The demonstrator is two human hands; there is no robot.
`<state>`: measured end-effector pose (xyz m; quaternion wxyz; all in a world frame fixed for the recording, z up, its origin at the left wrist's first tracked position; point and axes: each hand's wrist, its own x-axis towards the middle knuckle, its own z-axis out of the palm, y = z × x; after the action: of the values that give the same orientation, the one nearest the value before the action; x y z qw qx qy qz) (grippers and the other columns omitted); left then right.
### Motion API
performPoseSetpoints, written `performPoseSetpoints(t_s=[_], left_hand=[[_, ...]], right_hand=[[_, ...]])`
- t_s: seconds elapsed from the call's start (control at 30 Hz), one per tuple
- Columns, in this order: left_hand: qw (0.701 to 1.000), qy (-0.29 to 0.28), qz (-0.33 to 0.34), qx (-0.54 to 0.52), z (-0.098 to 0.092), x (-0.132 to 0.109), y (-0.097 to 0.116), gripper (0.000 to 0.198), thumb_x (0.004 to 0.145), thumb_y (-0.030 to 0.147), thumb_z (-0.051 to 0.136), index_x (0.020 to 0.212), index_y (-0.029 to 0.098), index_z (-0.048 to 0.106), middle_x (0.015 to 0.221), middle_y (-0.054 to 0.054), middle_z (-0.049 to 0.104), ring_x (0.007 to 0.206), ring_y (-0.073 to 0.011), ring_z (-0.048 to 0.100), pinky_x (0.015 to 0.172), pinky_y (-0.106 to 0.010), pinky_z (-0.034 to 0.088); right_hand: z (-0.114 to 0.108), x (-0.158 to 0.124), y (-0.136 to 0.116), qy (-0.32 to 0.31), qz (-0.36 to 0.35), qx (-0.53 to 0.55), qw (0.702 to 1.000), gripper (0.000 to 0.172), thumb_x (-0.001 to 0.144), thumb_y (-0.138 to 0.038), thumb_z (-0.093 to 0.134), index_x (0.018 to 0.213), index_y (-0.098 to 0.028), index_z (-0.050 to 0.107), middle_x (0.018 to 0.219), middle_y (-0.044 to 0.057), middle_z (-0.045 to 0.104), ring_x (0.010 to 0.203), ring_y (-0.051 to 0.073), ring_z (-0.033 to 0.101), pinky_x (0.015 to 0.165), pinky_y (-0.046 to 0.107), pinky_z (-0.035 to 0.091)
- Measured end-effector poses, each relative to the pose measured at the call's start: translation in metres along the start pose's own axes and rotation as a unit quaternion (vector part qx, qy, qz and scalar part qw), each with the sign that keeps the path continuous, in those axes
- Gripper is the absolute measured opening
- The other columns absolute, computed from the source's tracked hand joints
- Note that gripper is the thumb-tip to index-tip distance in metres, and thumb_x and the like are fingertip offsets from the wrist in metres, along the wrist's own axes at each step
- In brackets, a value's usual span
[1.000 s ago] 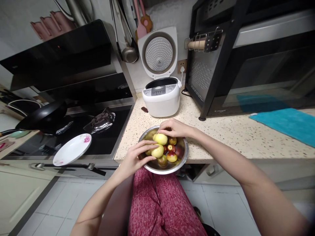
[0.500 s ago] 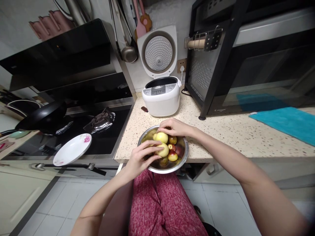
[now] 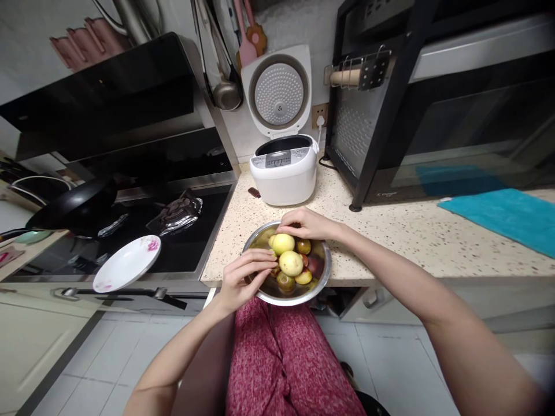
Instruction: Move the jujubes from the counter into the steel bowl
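A metal bowl (image 3: 326, 277) stands at the counter's front edge, holding several fruits. My left hand (image 3: 247, 274) reaches over its left side with fingers stretched and apart. Its fingertips are beside a round pale yellow fruit (image 3: 291, 263) and grip nothing that I can see. At the bowl's far rim my right hand (image 3: 306, 222) is bent, thumb and forefinger at the top of another pale yellow fruit (image 3: 283, 244). Brownish-green fruit (image 3: 285, 282) and red-and-yellow fruit (image 3: 304, 276) lie around them. A dark red fruit (image 3: 315, 264) rests at the right.
Behind the bowl stands a white rice cooker (image 3: 284, 179) with its lid raised. To the left are a stove with a white plate (image 3: 128, 263) at its front edge and a black wok (image 3: 76, 205). A black rack (image 3: 381, 115) and a blue cloth (image 3: 503, 214) are at the right.
My left hand has let go of the front yellow fruit and drawn back a little to the left. That fruit sits slightly further right. My right hand has hardly moved.
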<state>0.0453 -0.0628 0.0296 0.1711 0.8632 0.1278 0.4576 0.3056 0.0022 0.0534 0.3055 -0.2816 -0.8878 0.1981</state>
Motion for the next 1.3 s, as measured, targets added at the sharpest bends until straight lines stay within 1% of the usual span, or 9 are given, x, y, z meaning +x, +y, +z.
performPoseSetpoints(t_s=[0.23, 0.43, 0.57, 0.7, 0.9, 1.0, 1.07, 1.2, 1.3], left_hand=[[0.994, -0.004, 0.1, 0.041, -0.006, -0.011, -0.035, 0.034, 0.105, 0.022, 0.044, 0.125, 0.018, 0.072, 0.111, -0.012, 0.078, 0.115, -0.0252, 0.071, 0.095, -0.046, 0.061], [0.998, 0.037, 0.007, 0.047, -0.007, -0.014, -0.044, 0.041, 0.108, 0.03, 0.036, 0.116, 0.018, 0.075, 0.113, -0.012, 0.076, 0.114, -0.0256, 0.069, 0.099, -0.049, 0.057], [0.998, 0.036, 0.021, 0.044, -0.005, -0.015, -0.044, 0.041, 0.109, 0.031, 0.035, 0.117, 0.018, 0.074, 0.114, -0.013, 0.074, 0.116, -0.0249, 0.067, 0.101, -0.048, 0.055], [0.998, 0.014, 0.037, 0.042, -0.005, -0.017, -0.044, 0.042, 0.108, 0.031, 0.035, 0.121, 0.018, 0.072, 0.118, -0.013, 0.073, 0.119, -0.0255, 0.065, 0.103, -0.049, 0.053], [1.0, 0.01, 0.013, 0.019, -0.003, -0.02, -0.047, 0.042, 0.108, 0.034, 0.035, 0.128, 0.018, 0.069, 0.125, -0.015, 0.07, 0.123, -0.027, 0.063, 0.107, -0.051, 0.05], [1.0, 0.016, -0.005, 0.005, -0.002, -0.02, -0.048, 0.041, 0.108, 0.035, 0.037, 0.131, 0.019, 0.067, 0.129, -0.015, 0.068, 0.125, -0.0267, 0.062, 0.109, -0.051, 0.05], [1.0, 0.023, -0.017, -0.009, -0.002, -0.019, -0.048, 0.04, 0.108, 0.035, 0.037, 0.133, 0.02, 0.065, 0.131, -0.014, 0.066, 0.126, -0.0259, 0.061, 0.109, -0.049, 0.05], [0.996, 0.058, -0.041, -0.046, -0.002, -0.017, -0.048, 0.041, 0.109, 0.038, 0.037, 0.133, 0.02, 0.065, 0.132, -0.014, 0.065, 0.127, -0.0253, 0.06, 0.111, -0.049, 0.049], [0.992, 0.074, -0.071, -0.069, -0.003, -0.014, -0.051, 0.043, 0.108, 0.043, 0.038, 0.134, 0.02, 0.064, 0.136, -0.014, 0.063, 0.131, -0.0264, 0.058, 0.115, -0.051, 0.046]], right_hand=[[0.001, -0.002, 0.0, 0.009, 0.007, 0.005, 1.0, 0.038, 0.103, -0.038, 0.055, 0.086, -0.013, 0.077, 0.083, 0.008, 0.076, 0.075, 0.017, 0.065, 0.073, 0.027, 0.047], [-0.001, -0.001, 0.007, 0.07, 0.033, 0.027, 0.997, 0.035, 0.1, -0.04, 0.059, 0.089, -0.014, 0.08, 0.09, 0.009, 0.081, 0.081, 0.019, 0.071, 0.076, 0.028, 0.052], [-0.007, -0.006, 0.005, 0.15, 0.071, 0.023, 0.986, 0.037, 0.099, -0.041, 0.058, 0.084, -0.015, 0.08, 0.087, 0.009, 0.081, 0.08, 0.021, 0.074, 0.077, 0.031, 0.054], [-0.007, -0.03, -0.016, 0.207, 0.077, -0.008, 0.975, 0.036, 0.101, -0.039, 0.056, 0.084, -0.016, 0.079, 0.088, 0.01, 0.08, 0.083, 0.023, 0.074, 0.08, 0.035, 0.056], [0.012, -0.091, -0.071, 0.163, 0.006, -0.089, 0.983, 0.02, 0.101, -0.031, 0.061, 0.11, -0.024, 0.077, 0.105, 0.01, 0.079, 0.098, 0.026, 0.073, 0.089, 0.045, 0.059], [0.026, -0.11, -0.091, 0.12, -0.005, -0.13, 0.984, 0.03, 0.097, -0.038, 0.068, 0.124, -0.025, 0.07, 0.111, 0.012, 0.076, 0.103, 0.027, 0.071, 0.09, 0.046, 0.06], [0.036, -0.115, -0.096, 0.101, -0.004, -0.153, 0.983, 0.035, 0.096, -0.042, 0.07, 0.125, -0.024, 0.067, 0.11, 0.012, 0.075, 0.102, 0.028, 0.071, 0.089, 0.046, 0.06], [0.05, -0.112, -0.092, 0.095, -0.016, -0.155, 0.983, 0.017, 0.105, -0.03, 0.051, 0.113, -0.024, 0.066, 0.096, 0.01, 0.074, 0.091, 0.025, 0.07, 0.082, 0.043, 0.058], [0.048, -0.106, -0.087, 0.082, -0.023, -0.145, 0.986, 0.026, 0.107, -0.024, 0.041, 0.107, -0.025, 0.067, 0.092, 0.011, 0.074, 0.087, 0.025, 0.07, 0.08, 0.042, 0.058]])
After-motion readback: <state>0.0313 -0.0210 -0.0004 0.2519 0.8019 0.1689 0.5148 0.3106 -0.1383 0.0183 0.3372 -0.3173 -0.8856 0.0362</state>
